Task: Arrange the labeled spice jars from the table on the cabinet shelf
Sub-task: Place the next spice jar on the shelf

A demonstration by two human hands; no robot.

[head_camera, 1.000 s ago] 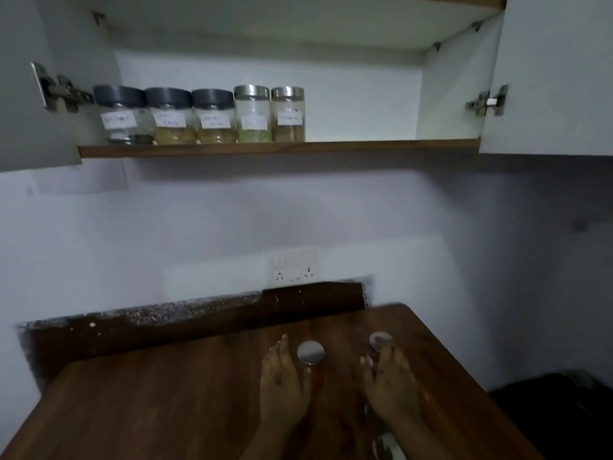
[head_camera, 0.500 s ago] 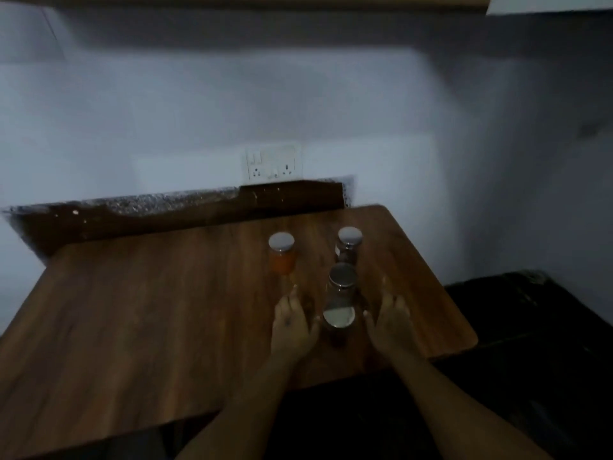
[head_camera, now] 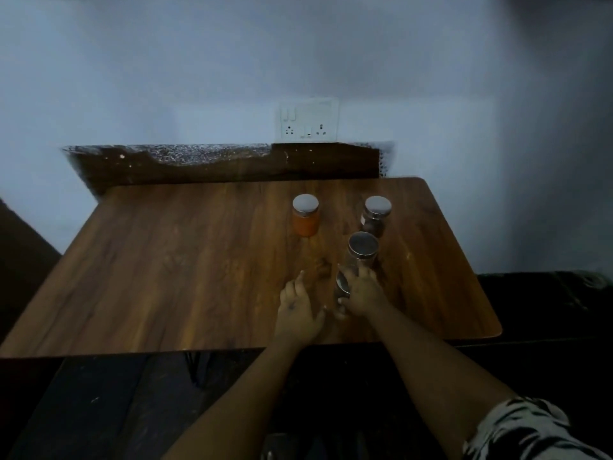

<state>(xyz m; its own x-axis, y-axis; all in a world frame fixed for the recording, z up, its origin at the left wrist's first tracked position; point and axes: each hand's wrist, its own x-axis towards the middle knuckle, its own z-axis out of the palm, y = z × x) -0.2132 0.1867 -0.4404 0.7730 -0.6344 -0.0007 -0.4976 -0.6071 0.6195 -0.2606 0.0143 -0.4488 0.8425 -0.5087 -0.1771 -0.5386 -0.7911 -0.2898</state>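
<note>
Several spice jars with steel lids stand on the right half of the wooden table (head_camera: 172, 260). At the back left stands an orange-filled jar (head_camera: 306, 216), at the back right a dark-filled jar (head_camera: 376, 216), and in front of them a clear jar (head_camera: 362, 252). My right hand (head_camera: 363, 292) curls over the nearest jar (head_camera: 342, 287) and covers most of it. To its left my left hand (head_camera: 297, 307) lies with straight fingers on the tabletop, holding nothing. The cabinet shelf is out of view.
A white switch and socket plate (head_camera: 308, 120) sits on the wall behind the table. A dark wooden backboard (head_camera: 215, 167) runs along the table's far edge. Dark floor lies below the near edge and a dark object at the right.
The view has dropped from the cabinet shelf to the table. My right hand has moved left onto the nearest jar and closed round it. My left hand stays flat beside it.
</note>
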